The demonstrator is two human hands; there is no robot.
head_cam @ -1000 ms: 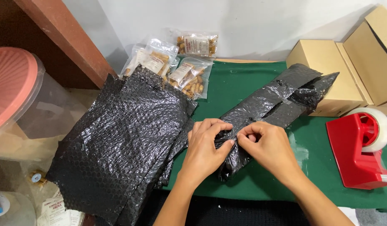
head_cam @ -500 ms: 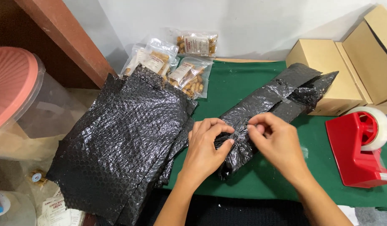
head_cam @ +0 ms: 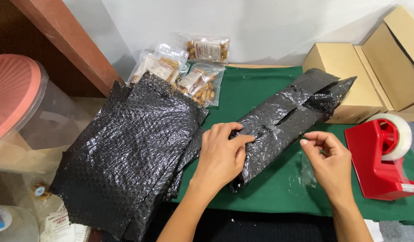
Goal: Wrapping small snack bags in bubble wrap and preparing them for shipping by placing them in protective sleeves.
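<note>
A long parcel wrapped in black bubble wrap (head_cam: 287,118) lies slantwise on the green table cover (head_cam: 247,92). My left hand (head_cam: 222,154) presses down on the parcel's near end, thumb and fingers gripping the wrap. My right hand (head_cam: 330,163) is off the parcel to its right, fingers pinched on a piece of clear tape (head_cam: 307,168) that hangs down from them. A stack of black bubble wrap sheets (head_cam: 130,148) lies left of my left hand and hangs over the table's left edge.
A red tape dispenser (head_cam: 381,157) stands at the right. Cardboard boxes (head_cam: 350,74) sit behind it against the wall. Clear snack bags (head_cam: 202,80) lie at the back. A clear tub with a pink lid (head_cam: 19,107) stands on the left.
My right hand has let go of the parcel and moved right, now holding a piece of clear tape. My left hand stays on the parcel's near end.
</note>
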